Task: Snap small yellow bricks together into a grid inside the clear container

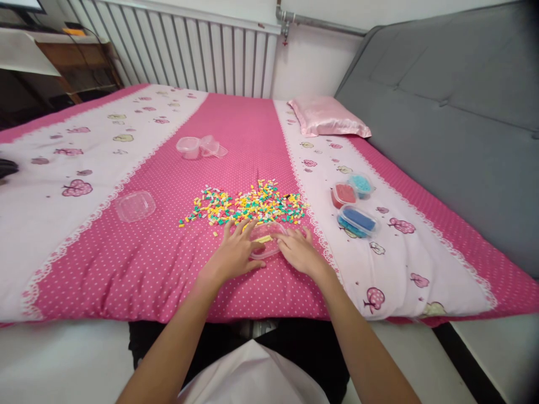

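A bed with a pink-and-white cover fills most of the view, bounded on the right by a grey headboard and at the back by a white radiator. A shiny pink pillow lies near the headboard. On the dotted pink band, a loose pile of small colored pieces, mostly yellow, green and white, spreads just beyond the hands. The left hand is open, palm down, its fingers spread toward the pile and its thumb stretched out separately; it lies at the left side of a clear container and grips nothing that shows. The right hand is at the container's right side, fingers bent and partly curled, with the fingertips reaching in over the rim; whether they pinch a piece cannot be told. The container rests on the cover between the two hands, near the bed's front edge. Off to the right stand three filled tubs, one red, one light blue and one dark blue on top. Smallest are the yellow pieces, lying together inside the container by the right fingertips.
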The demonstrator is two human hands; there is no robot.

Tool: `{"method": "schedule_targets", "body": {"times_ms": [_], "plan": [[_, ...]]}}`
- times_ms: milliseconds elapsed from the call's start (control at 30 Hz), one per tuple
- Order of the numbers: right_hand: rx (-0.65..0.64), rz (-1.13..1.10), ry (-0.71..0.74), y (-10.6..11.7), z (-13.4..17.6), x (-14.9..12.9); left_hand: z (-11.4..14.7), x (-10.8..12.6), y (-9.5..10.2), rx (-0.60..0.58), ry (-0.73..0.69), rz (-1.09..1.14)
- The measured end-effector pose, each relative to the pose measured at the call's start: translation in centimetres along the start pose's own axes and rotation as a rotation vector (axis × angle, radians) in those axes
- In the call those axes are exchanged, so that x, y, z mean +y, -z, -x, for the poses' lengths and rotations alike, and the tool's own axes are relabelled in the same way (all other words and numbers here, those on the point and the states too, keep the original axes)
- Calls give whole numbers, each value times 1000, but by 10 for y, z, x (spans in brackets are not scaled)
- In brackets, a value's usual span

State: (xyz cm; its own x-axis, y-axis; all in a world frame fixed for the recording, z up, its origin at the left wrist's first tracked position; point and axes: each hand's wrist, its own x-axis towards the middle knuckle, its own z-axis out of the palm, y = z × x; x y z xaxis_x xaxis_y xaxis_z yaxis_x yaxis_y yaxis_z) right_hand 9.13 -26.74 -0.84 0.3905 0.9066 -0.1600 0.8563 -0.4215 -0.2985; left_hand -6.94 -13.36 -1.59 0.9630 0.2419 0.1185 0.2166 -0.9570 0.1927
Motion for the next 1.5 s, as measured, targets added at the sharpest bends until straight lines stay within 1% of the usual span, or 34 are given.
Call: {"method": "schedule_targets", "body": {"times_ms": [200, 367, 700, 833, 933, 1000, 1067, 1233, 1300, 1400, 1500], "plan": [[13, -10, 5, -2, 0, 1, 2, -1, 5, 7, -5, 21], [23, -20, 2, 1, 2, 0, 7, -6, 10, 28, 34, 14], [32, -40, -9, -2, 1, 0, 2, -8, 4, 13, 69, 14], [40, -75, -7, -1, 1, -2, 2, -10, 4, 22, 60, 56], [51, -119, -3, 0, 2, -3, 4, -14, 2, 51, 52, 117], [67, -161, 1, 2, 3, -4, 8, -19, -3, 82, 42, 179], [89, -215, 6, 2, 5, -4, 13, -24, -12, 121, 39, 255], [187, -393, 28, -3, 9, 2, 22, -31, -47, 273, 85, 427], [235, -466, 53, -9, 9, 7, 23, -31, -57, 328, 111, 462], [294, -531, 80, -17, 8, 15, 23, -33, -64, 361, 137, 504], [329, -525, 67, -18, -1, 23, 23, -37, -65, 383, 150, 522]]}}
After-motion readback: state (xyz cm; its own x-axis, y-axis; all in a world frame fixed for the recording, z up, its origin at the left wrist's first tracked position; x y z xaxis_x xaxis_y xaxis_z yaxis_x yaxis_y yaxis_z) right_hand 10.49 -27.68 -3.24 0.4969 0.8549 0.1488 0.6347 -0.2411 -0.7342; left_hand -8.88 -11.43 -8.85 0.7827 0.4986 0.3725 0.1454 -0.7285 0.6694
